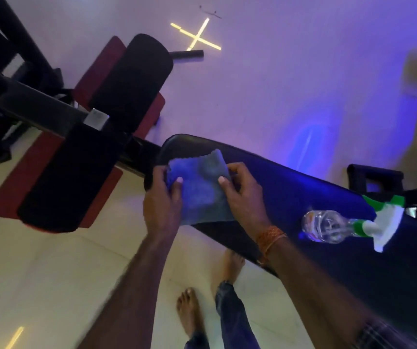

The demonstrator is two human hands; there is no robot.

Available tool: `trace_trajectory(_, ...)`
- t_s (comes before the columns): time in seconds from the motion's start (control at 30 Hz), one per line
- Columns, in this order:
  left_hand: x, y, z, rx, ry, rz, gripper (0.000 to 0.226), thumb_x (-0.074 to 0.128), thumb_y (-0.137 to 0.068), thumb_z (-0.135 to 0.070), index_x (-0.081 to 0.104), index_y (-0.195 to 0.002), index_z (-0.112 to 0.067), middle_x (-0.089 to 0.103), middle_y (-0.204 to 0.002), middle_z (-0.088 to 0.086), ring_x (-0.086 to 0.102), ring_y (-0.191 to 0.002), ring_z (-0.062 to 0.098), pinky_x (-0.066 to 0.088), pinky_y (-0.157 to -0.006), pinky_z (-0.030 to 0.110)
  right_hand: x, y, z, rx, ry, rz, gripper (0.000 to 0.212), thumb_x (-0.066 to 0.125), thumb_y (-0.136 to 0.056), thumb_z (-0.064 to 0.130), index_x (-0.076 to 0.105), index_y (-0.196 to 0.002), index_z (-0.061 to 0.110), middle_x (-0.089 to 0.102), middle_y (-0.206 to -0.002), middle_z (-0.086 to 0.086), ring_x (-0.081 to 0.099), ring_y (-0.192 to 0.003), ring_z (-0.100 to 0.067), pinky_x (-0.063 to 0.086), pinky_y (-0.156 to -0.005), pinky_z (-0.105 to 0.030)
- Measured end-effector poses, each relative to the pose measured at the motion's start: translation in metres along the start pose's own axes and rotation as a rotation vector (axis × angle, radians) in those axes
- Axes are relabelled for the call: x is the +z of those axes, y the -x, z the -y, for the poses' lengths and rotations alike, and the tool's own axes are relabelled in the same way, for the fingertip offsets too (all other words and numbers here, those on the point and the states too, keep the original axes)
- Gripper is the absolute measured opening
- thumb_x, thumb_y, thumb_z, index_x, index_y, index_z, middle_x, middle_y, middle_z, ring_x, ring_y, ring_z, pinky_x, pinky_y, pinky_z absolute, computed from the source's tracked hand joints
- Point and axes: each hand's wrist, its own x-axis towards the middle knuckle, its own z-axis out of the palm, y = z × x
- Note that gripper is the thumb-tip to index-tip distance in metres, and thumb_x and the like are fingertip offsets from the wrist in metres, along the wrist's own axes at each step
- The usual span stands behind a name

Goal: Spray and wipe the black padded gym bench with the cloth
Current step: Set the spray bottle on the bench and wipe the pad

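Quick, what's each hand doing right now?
Left hand: closed on one edge of the cloth.
Right hand: closed on the cloth's other edge.

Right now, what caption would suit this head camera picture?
Both hands, left and right, spread a blue cloth over the black bench; spray bottle lying nearby.
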Motion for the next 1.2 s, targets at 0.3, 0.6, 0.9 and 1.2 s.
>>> trace_trajectory(0.3, 0.079, -0.054, 0.022, 0.418, -0.71, 0.303, 0.067, 0.025, -0.104, -0.06, 0.011, -0.165, -0.036, 0.0, -0.175, 0.002, 0.002, -0.162, 0.029, 0.013, -0.126, 0.056, 0.023, -0.048, -0.038, -0.121, 0.691, 0.213, 0.056, 0.039, -0.11, 0.03, 0.022, -0.163, 0.027, 0.004, -0.174, 0.004, 0.0, -0.161, -0.019, 0.004, -0.129, -0.047)
trace_trajectory(0.6, 0.091, -0.127, 0.029, 0.562, -0.717, 0.199, 0.059, 0.034, -0.102, -0.061, 0.041, -0.156, -0.038, 0.04, -0.163, 0.0, 0.031, -0.153, 0.029, 0.022, -0.12, 0.057, 0.033, -0.059, -0.064, -0.152, 0.743, 0.087, 0.059, 0.027, -0.107, 0.044, 0.017, -0.164, 0.031, 0.004, -0.174, 0.005, -0.002, -0.161, -0.022, -0.001, -0.129, -0.051)
trace_trajectory(0.9, 0.084, -0.115, 0.038, 0.763, -0.789, 0.264, 0.057, 0.032, -0.106, -0.057, 0.028, -0.161, -0.044, 0.029, -0.17, -0.006, 0.025, -0.157, 0.025, 0.019, -0.123, 0.056, 0.014, -0.055, -0.073, -0.111, 0.803, 0.103, 0.062, 0.03, -0.108, 0.042, 0.006, -0.165, 0.032, -0.004, -0.174, 0.005, -0.007, -0.161, -0.021, 0.0, -0.129, -0.054)
trace_trajectory(1.2, 0.093, -0.087, 0.036, 0.774, -0.778, 0.242, 0.056, 0.03, -0.108, -0.05, 0.026, -0.162, -0.04, 0.023, -0.172, -0.004, 0.019, -0.159, 0.027, 0.015, -0.124, 0.06, 0.02, -0.054, -0.073, -0.094, 0.798, 0.072, 0.061, 0.027, -0.106, 0.04, 0.011, -0.165, 0.031, -0.001, -0.174, 0.005, -0.005, -0.161, -0.022, 0.0, -0.129, -0.055)
